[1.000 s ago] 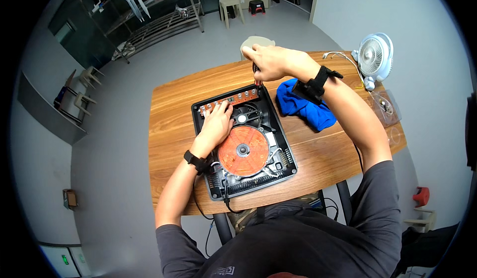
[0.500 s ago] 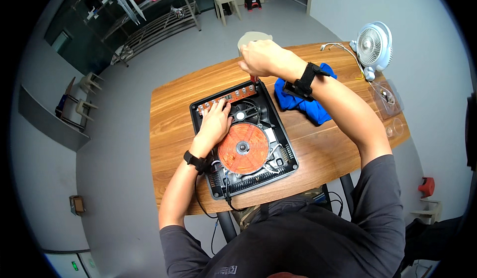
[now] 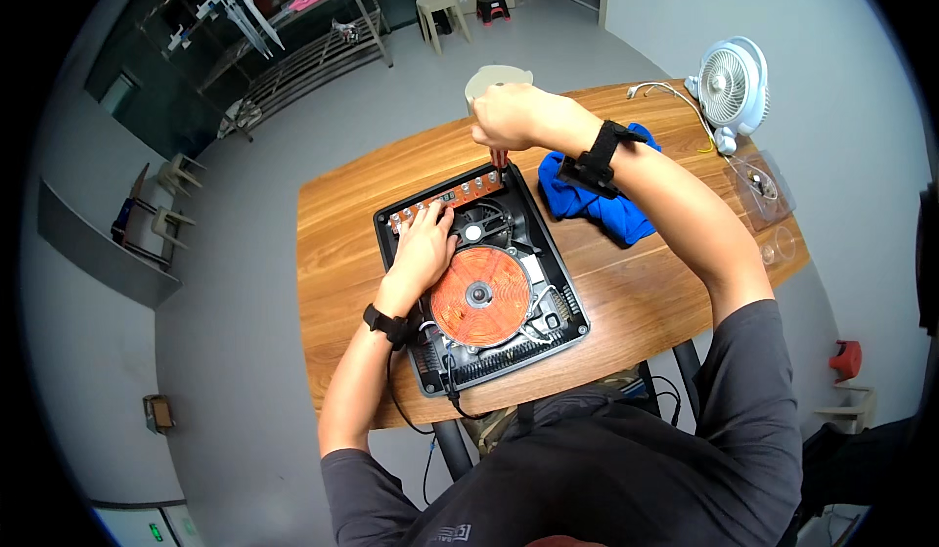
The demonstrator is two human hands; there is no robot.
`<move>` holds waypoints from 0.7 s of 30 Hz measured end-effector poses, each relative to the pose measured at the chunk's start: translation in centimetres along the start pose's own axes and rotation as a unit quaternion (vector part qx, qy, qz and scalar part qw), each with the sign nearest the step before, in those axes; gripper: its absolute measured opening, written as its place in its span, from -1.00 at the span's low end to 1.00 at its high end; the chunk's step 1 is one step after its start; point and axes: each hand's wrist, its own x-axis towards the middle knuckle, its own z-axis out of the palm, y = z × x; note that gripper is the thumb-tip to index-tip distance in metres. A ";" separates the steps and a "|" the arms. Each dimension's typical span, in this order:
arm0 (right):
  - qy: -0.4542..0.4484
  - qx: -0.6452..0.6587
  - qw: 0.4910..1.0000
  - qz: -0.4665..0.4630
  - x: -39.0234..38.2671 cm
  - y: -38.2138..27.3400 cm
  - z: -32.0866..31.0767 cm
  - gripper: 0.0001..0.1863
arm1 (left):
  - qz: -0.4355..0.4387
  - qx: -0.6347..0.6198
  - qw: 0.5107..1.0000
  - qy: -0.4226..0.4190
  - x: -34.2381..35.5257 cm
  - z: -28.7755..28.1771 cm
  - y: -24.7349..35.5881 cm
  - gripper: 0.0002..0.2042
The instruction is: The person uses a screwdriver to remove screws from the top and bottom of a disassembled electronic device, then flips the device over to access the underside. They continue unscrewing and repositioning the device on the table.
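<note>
An induction cooker base (image 3: 577,298) lies on the table with its inside exposed. It holds a round copper coil (image 3: 457,305), a black fan (image 3: 496,226) and a long orange circuit board (image 3: 471,191) along its far edge. My left hand (image 3: 423,246) lies over the cooker's left part, fingers stretched out and resting on the circuit board. Above the far right corner, my right hand (image 3: 509,117) is closed around a red-handled screwdriver (image 3: 500,159) held upright. Its tip points down at the board's right end; the exact contact is too small to make out.
A blue cloth (image 3: 616,217) lies right of the cooker on the wooden table (image 3: 337,205). Farther right are a white fan (image 3: 729,92), a clear tray (image 3: 761,190) with small parts and a clear cup (image 3: 781,244). A stool (image 3: 497,78) stands beyond the far edge.
My right hand and the screwdriver have shifted only slightly at the far corner, showing a little more of the red handle. The left hand stays on the circuit board.
</note>
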 end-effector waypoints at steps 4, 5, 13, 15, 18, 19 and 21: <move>0.050 0.008 0.999 -0.015 0.1 -0.6 0.4 -0.71 | -0.006 0.001 1.000 -0.012 -0.2 -0.6 0.2 -0.50; 0.100 0.008 0.994 -0.043 0.0 -0.1 1.2 -0.72 | -0.006 0.000 1.000 -0.011 -0.1 -0.5 0.2 -0.50; 0.004 0.049 0.997 -0.056 0.3 0.7 0.7 -0.66 | 0.000 0.001 1.000 -0.012 0.0 -0.6 0.3 -0.50; 0.006 -0.006 1.000 -0.025 0.0 -0.1 0.1 -0.61 | -0.005 -0.002 1.000 -0.018 0.0 -0.6 0.3 -0.49; -0.013 -0.012 1.000 -0.003 0.0 -0.2 0.2 -0.57 | -0.005 0.000 1.000 -0.021 0.0 -0.7 0.4 -0.49; -0.011 -0.006 1.000 0.002 -0.3 -0.5 -0.2 -0.57 | -0.005 0.001 1.000 -0.021 -0.1 -0.8 0.3 -0.49; -0.008 0.007 1.000 0.010 -1.1 -1.2 -1.0 -0.57 | -0.006 0.000 1.000 -0.020 -0.4 -0.8 0.2 -0.49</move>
